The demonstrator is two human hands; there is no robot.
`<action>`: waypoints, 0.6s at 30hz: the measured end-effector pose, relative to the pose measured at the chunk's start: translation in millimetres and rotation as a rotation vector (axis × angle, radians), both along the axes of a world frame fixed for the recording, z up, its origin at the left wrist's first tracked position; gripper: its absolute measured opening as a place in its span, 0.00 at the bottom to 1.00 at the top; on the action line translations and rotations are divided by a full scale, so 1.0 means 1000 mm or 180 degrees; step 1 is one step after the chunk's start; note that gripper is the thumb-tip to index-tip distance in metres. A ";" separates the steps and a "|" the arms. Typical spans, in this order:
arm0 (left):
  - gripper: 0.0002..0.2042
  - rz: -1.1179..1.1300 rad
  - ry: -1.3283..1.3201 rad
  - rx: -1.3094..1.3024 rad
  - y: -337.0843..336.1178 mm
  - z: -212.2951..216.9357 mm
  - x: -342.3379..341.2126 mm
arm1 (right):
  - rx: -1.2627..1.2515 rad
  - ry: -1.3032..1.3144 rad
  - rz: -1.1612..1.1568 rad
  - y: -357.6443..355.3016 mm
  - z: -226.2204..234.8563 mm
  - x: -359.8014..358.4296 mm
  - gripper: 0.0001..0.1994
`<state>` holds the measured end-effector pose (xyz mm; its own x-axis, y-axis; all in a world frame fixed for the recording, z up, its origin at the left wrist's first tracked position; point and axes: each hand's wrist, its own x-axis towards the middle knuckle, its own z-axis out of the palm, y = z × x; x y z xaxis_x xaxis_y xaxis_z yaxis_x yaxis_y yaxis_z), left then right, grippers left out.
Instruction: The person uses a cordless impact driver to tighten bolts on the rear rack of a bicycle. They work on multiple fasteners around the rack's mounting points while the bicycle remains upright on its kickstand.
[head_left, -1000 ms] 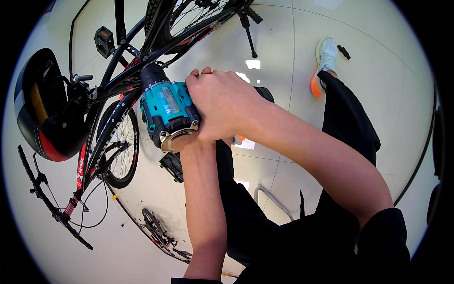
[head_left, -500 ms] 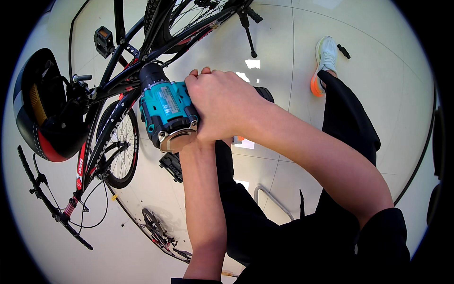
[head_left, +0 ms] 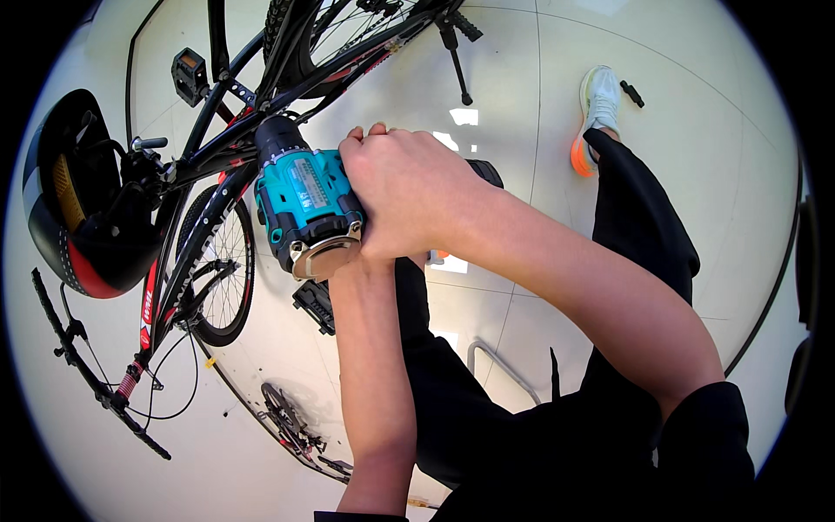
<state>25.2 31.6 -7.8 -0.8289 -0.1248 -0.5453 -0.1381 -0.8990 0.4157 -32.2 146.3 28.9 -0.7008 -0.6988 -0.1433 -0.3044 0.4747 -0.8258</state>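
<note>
A teal and black cordless drill [head_left: 304,193] lies across both my hands, its black chuck toward the frame of a black and red bicycle [head_left: 204,252]. What sits at the tip of the chuck is hidden. My right hand [head_left: 409,187] is closed round the drill's handle from above. Beneath it my left hand [head_left: 364,265] holds the same handle; most of its fingers are covered by the right hand and the drill body. The drill's dark battery end [head_left: 485,173] shows past my right wrist. Left of the chuck is the bicycle saddle [head_left: 91,278], its underside toward me.
A pedal [head_left: 190,76] and the kickstand [head_left: 457,70] stick out from the bicycle. Its handlebar [head_left: 96,383] reaches low left. A black plastic object [head_left: 315,304] is below the drill. My shoe [head_left: 600,104] rests on the tiled floor beside a small black item [head_left: 632,94].
</note>
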 end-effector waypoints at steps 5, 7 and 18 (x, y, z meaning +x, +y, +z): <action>0.31 -0.0012 0.0002 -0.0009 0.001 0.001 -0.001 | 0.0028 -0.0060 0.0043 0.001 0.003 -0.001 0.36; 0.31 -0.0022 0.0000 -0.0005 0.002 0.001 -0.001 | 0.0006 -0.0043 0.0023 0.002 0.003 -0.001 0.34; 0.30 -0.0053 -0.0008 -0.0086 0.003 0.002 -0.006 | -0.0138 0.0074 0.0024 0.006 0.004 -0.003 0.25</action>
<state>19.7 34.4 -5.8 -0.8296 -0.1257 -0.5440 -0.1540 -0.8850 0.4393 -35.1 152.5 32.5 -0.6984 -0.7091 -0.0966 -0.3272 0.4364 -0.8381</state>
